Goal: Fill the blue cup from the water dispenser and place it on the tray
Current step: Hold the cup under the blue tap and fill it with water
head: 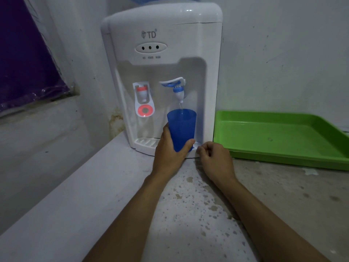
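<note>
Grey, speckled counter [188,214] fills the near ground, and two bare forearms reach across it from 6 o'clock. Further in, the right hand [215,159] rests loosely curled, fingers drawn in and holding nothing, its knuckles just beside the front corner of the dispenser's base. At its 9 o'clock the left hand [170,150] wraps around the lower half of the blue cup [181,127], thumb on the near side. The cup stands upright, inside the recess of the white water dispenser [162,72], directly under the blue tap [178,90], with a thin stream of water falling into it. At the cup's 10 o'clock sits the red tap [144,96]. At the dispenser's 3 o'clock, just beside it, lies a green tray [283,154].
</note>
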